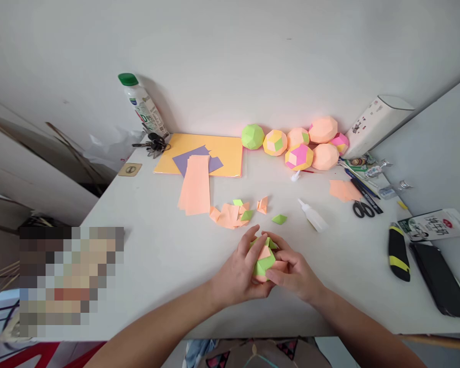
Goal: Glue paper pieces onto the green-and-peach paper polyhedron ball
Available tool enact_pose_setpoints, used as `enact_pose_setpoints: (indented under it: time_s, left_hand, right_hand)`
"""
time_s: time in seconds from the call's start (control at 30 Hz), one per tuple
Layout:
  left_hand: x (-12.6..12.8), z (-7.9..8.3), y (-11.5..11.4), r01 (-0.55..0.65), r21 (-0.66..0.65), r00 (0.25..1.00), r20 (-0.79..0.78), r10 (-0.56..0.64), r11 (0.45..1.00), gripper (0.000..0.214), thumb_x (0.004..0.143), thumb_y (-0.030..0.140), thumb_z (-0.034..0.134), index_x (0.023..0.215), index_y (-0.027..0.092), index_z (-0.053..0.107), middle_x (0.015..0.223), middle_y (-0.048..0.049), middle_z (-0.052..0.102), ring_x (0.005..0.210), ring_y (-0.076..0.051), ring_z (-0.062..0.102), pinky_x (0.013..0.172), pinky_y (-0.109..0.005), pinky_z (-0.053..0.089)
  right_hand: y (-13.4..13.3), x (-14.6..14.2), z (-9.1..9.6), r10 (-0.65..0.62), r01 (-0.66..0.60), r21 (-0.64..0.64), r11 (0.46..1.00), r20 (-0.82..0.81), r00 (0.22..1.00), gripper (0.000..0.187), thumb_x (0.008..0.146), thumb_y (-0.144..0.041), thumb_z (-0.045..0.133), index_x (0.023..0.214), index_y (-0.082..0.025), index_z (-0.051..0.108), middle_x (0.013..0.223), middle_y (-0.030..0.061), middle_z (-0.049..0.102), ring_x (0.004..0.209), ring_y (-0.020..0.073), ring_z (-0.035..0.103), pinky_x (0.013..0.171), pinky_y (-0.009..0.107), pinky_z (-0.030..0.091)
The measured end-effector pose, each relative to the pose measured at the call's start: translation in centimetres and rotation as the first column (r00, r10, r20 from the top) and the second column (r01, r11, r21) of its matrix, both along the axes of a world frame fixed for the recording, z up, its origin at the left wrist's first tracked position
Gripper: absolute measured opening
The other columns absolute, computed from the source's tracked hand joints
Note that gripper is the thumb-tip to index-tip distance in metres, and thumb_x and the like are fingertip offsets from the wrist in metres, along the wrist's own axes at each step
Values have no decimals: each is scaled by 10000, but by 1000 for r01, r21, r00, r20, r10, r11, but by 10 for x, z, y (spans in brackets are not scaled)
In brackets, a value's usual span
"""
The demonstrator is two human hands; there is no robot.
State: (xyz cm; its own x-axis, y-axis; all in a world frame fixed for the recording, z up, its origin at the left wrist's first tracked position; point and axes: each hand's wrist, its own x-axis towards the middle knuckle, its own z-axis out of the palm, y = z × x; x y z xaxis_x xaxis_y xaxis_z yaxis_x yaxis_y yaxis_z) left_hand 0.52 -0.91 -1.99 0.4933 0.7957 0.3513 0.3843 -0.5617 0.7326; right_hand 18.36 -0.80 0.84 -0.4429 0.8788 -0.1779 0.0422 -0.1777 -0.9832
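Between my two hands is a folded paper ball [265, 261] in green and peach, held over the front part of the table. My left hand [240, 268] wraps its left side, fingers over the top. From the right, my right hand [293, 268] grips it with thumb in front and fingers behind. Part of the ball is hidden by the fingers. Just beyond lie a green folded paper piece [279, 219], a peach folded piece [262, 205] and a loose pile of peach and green pieces [230, 214]. A white glue bottle [313, 216] lies to the right.
Several finished paper balls [299, 157] sit along the wall. Peach paper strips [197, 186] rest on purple and yellow sheets [226, 148]. At right are scissors [363, 209], a black-and-yellow cutter [399, 253] and a black case [442, 280]. Keys [155, 144] and a green-capped bottle [145, 105] stand back left.
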Motion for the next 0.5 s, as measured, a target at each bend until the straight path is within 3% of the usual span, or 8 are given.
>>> enact_pose_setpoints:
  time_s: [0.23,0.5]
  left_hand:
    - [0,-1,-1,4,23,1000,1,-4,1000,989,677,162,662,1454,229,54,1436,-237,148,1385,-409,226,915,-494,508]
    - [-1,2,-2,18,-6,999,-31,-18,1000,985,709,177,657,1457,257,23,1449,-243,129,1346,-419,294,862,-512,527]
  right_hand:
    - [0,0,1,-5,5,-64,998,7,1000,220,749,-391,726,697,-196,639,1442,70,360,1312,299,398,969,385,450]
    - [1,2,2,35,-34,-65,997,8,999,211,769,-402,714,733,-201,662,1468,51,348,1348,294,348,999,386,439]
